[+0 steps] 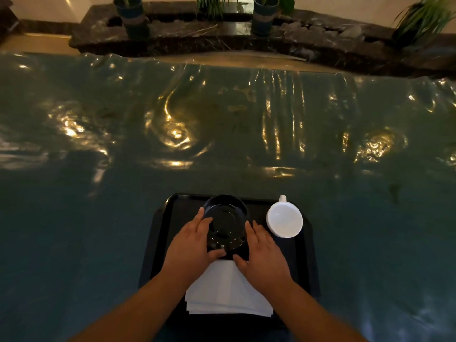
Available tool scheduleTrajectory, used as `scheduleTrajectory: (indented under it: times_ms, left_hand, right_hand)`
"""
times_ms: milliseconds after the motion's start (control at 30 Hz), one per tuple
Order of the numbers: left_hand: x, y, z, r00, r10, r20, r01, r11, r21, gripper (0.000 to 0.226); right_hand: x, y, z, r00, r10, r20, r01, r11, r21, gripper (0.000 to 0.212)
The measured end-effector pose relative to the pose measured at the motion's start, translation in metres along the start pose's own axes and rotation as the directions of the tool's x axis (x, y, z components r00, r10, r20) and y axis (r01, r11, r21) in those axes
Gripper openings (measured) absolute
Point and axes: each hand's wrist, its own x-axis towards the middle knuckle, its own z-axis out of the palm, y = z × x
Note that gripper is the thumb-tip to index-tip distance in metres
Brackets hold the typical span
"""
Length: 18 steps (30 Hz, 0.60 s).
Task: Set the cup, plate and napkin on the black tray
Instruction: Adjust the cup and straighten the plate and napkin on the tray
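A black tray (160, 233) lies on the near middle of the table. A glossy black plate (225, 220) sits at its centre. My left hand (191, 245) grips the plate's left rim, thumb on its near edge. My right hand (262, 255) rests against the plate's right rim with fingers spread flat. A white cup (284, 219) stands upright on the tray's right side, handle pointing away from me. A folded white napkin (227, 292) lies on the tray's near part, partly under my wrists.
The table (222, 134) wears a teal cloth under wrinkled, shiny clear plastic. Beyond its far edge runs a dark marble ledge (222, 33) with potted plants (132, 16).
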Motion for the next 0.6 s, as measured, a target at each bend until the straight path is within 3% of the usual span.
scheduleTrajectory:
  times_ms: [67,200,233,300,400,467,600]
  left_hand:
    - [-0.001,0.002,-0.002,0.997,0.025,-0.066,-0.019,0.995,0.095,0.093]
    - [0.007,0.024,-0.008,0.979,0.157,-0.132,-0.141,0.983,0.12,0.078]
    - [0.011,0.035,-0.011,0.976,0.187,-0.113,-0.177,0.98,0.091,0.075]
    - [0.023,0.06,-0.018,0.976,0.211,-0.058,-0.21,0.977,0.029,0.07]
    - [0.045,0.098,-0.026,0.988,0.157,0.001,-0.157,0.988,-0.008,0.054]
    - [0.06,0.118,-0.028,0.995,0.092,0.03,-0.093,0.995,0.027,0.046]
    - [0.084,0.138,-0.024,0.99,0.017,0.138,-0.035,0.99,0.134,0.04]
  right_hand:
    - [-0.005,-0.003,-0.005,0.998,-0.026,-0.057,0.025,1.0,-0.01,0.079]
    - [-0.018,0.0,-0.029,0.924,-0.123,-0.361,0.161,0.984,0.075,0.053]
    - [-0.019,0.005,-0.035,0.899,-0.085,-0.43,0.148,0.982,0.115,0.05]
    - [-0.019,0.018,-0.05,0.853,0.134,-0.504,0.012,0.961,0.277,0.046]
    - [-0.011,0.038,-0.069,0.797,0.517,-0.312,-0.274,0.77,0.576,0.025]
    - [-0.005,0.051,-0.073,0.795,0.575,-0.195,-0.396,0.734,0.551,0.021]
    - [0.007,0.073,-0.076,0.825,0.559,-0.084,-0.488,0.779,0.394,0.039]
